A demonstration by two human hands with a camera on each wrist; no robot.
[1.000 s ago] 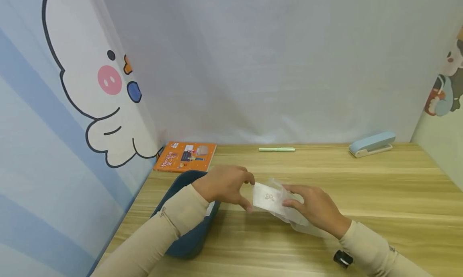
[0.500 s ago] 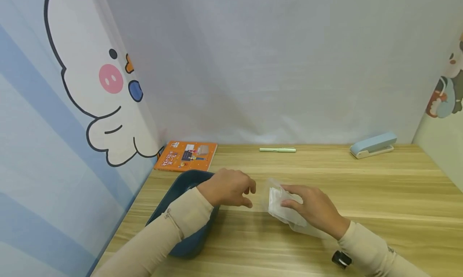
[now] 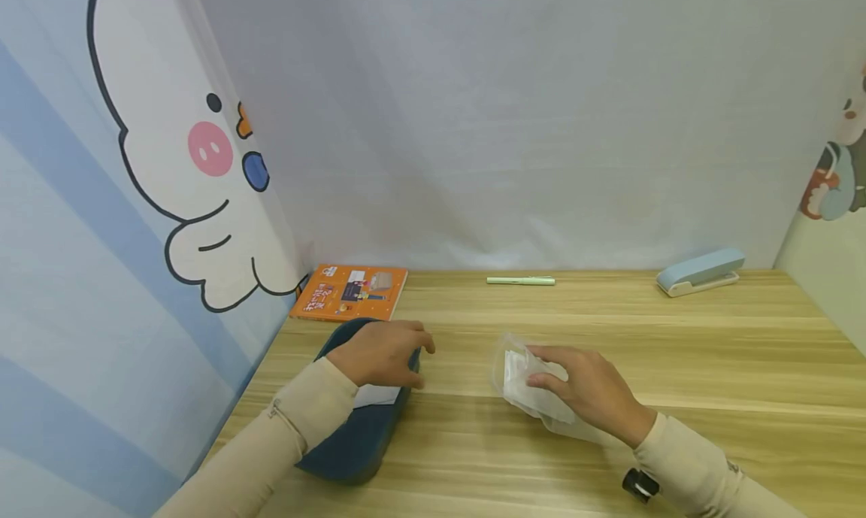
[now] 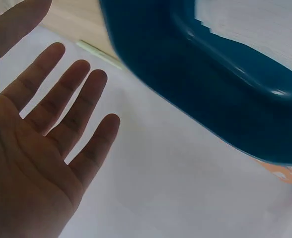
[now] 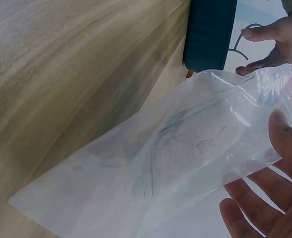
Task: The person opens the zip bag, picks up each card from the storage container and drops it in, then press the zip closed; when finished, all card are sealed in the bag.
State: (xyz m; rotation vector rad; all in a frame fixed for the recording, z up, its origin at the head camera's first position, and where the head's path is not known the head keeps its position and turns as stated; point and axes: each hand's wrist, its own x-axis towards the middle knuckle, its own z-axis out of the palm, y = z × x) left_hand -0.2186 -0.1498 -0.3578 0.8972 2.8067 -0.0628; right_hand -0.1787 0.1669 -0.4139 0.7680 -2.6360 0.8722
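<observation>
My left hand [image 3: 386, 352] is over the right side of a dark blue plastic basin [image 3: 352, 450]. In the left wrist view its fingers [image 4: 81, 109] are spread and nothing is in them. A white paper-like sheet or stack [image 4: 255, 29] lies inside the basin. My right hand [image 3: 588, 386] holds a clear plastic bag [image 5: 86, 183] by its edge, thumb on one face and fingers on the other. Flat white packets [image 5: 200, 144] show through the bag, lying in a neat stack.
An orange illustrated book [image 3: 352, 292] lies behind the basin at the back left. A pale green pen [image 3: 521, 281] lies along the back, with a blue stapler [image 3: 700, 271] at the back right. A small black object [image 3: 639, 486] is by my right sleeve.
A white packet that stuck out of the bag beside my left hand is now inside with the others. My left hand has moved left to the basin; the right has stayed put.
</observation>
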